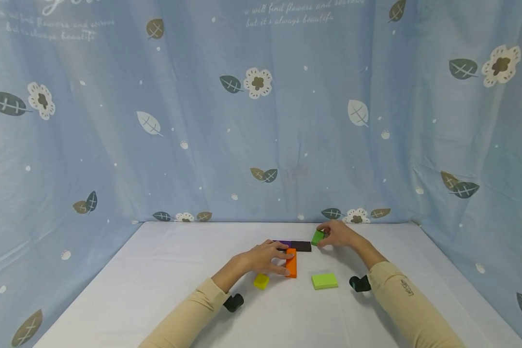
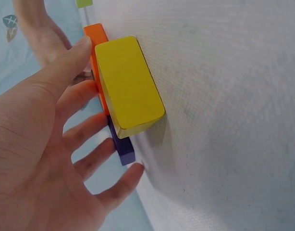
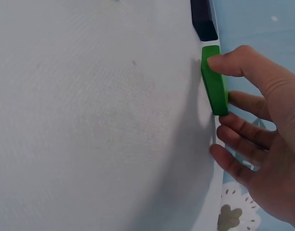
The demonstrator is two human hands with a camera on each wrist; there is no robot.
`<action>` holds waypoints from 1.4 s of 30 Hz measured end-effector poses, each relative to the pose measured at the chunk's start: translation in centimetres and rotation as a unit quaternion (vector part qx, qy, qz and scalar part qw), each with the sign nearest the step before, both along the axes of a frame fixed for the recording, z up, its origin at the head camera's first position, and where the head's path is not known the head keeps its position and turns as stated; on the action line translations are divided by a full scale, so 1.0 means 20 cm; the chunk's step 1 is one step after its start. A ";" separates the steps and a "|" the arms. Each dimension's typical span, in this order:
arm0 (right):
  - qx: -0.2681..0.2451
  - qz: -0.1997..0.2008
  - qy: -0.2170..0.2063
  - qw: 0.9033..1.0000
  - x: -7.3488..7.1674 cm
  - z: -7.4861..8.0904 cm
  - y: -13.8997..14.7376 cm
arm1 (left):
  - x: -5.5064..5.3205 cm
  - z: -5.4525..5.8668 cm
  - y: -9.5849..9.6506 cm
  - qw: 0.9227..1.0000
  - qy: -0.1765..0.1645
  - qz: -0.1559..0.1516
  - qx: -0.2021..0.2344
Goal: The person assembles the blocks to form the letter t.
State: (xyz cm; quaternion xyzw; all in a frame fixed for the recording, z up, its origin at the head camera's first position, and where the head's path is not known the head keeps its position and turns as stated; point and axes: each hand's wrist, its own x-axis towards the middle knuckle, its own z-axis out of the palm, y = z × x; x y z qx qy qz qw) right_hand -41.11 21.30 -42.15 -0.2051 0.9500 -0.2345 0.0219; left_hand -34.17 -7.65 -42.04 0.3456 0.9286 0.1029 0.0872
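Observation:
My left hand (image 1: 265,257) holds an upright-edged orange block (image 1: 291,264), its thumb and index finger on it and the other fingers spread toward a purple block (image 1: 282,242). A black block (image 1: 301,246) lies end to end with the purple one, behind the orange block. My right hand (image 1: 337,233) pinches a green block (image 3: 215,82) between thumb and fingers, just right of the black block's end. In the right wrist view a small gap separates green from black. A yellow block (image 2: 129,82) sits close by the left hand.
A lime-green block (image 1: 324,281) lies flat on the white-covered table (image 1: 269,319), between the forearms. Behind the table hangs a blue patterned curtain (image 1: 287,145). Dark wrist cameras hang beneath the left wrist (image 1: 234,302) and right wrist (image 1: 360,283).

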 end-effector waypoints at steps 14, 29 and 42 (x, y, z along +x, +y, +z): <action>0.001 -0.008 0.004 1.000 -0.01 -0.01 0.02 | 0.00 0.01 0.00 1.000 -0.003 0.007 0.000; -0.012 -0.005 0.018 1.000 -0.01 0.00 0.04 | 0.02 0.02 0.00 1.000 -0.004 0.005 0.006; -0.008 0.005 0.026 1.000 0.00 0.05 0.02 | 0.02 0.02 0.00 1.000 -0.006 0.001 0.000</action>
